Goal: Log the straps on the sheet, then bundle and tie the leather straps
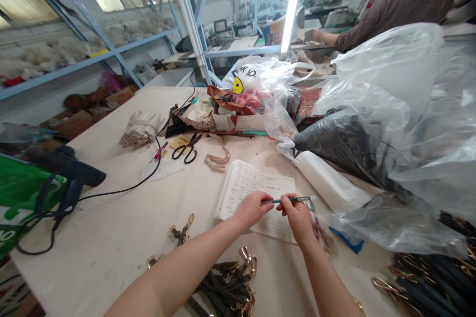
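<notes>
A dark pen (299, 199) is held level above an open notebook (242, 181) with handwritten lines. My left hand (255, 209) pinches the pen's left end, and my right hand (296, 214) grips it near the middle, thumb and fingers closed. Both hands are over the notebook and hide part of its pages. Below my left forearm lies a pile of dark straps (226, 282) with gold-coloured metal clasps. More dark straps with clasps (427, 277) are heaped at the lower right.
Black-handled scissors (188, 149), a bundle of pale strips (139, 128) and a black cable (130, 190) lie on the table. A dark heat gun (70, 173) is at left. Large clear plastic bags (390, 89) fill the right side. Another person's sleeve (390, 17) shows beyond.
</notes>
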The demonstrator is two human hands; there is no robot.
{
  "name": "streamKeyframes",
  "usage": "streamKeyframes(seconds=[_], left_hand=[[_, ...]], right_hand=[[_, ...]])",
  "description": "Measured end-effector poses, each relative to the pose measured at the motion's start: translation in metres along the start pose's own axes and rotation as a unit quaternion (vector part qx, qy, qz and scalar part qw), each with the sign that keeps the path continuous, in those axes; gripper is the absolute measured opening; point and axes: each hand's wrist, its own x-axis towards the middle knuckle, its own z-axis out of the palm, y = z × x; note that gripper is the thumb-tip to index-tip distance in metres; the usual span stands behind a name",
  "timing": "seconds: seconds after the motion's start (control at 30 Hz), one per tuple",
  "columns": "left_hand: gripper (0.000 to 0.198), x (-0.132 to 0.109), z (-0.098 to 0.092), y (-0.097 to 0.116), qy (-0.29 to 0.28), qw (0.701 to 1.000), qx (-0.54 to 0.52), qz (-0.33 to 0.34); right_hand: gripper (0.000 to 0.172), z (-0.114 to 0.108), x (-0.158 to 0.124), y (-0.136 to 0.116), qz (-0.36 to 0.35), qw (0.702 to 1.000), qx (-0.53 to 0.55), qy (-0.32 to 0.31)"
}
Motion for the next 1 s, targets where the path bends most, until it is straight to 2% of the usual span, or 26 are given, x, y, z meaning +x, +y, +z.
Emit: streamKeyframes(seconds=[0.2,0.47,0.6,0.7,0.8,0.87,0.9,0.93,1.0], left_hand=[[0.020,-0.004,-0.001,0.008,-0.010,0.995,0.095,0.021],[0.016,-0.016,0.004,0.019,-0.002,0.978,0.200,0.056],[0.016,-0.020,0.008,0.019,0.005,0.973,0.217,0.075],[0.018,-0.021,0.005,0.018,-0.004,0.974,0.215,0.068],[0.037,-0.031,-0.014,0.018,0.005,0.969,0.225,0.098],[0.049,-0.044,-0.036,0.014,0.040,0.960,0.240,0.137],[0.048,-0.053,-0.048,0.010,0.061,0.958,0.244,0.141],[0.047,-0.062,-0.060,0.004,0.082,0.959,0.240,0.127],[0.052,-0.080,-0.080,-0.014,0.124,0.974,0.184,0.042]], right_hand=[[0.049,0.000,-0.007,-0.001,0.054,0.995,0.084,-0.027],[0.036,0.010,-0.022,0.002,0.127,0.968,0.217,-0.007],[0.031,0.017,-0.025,0.002,0.171,0.947,0.273,0.006],[0.029,0.021,-0.025,-0.001,0.188,0.943,0.276,0.003],[0.029,0.022,-0.023,-0.008,0.202,0.941,0.272,-0.004],[0.029,0.022,-0.020,-0.014,0.212,0.939,0.270,-0.001],[0.030,0.022,-0.018,-0.015,0.224,0.937,0.267,-0.006],[0.033,0.023,-0.017,-0.016,0.249,0.933,0.257,-0.028],[0.028,0.025,-0.020,-0.017,0.272,0.926,0.247,-0.083]])
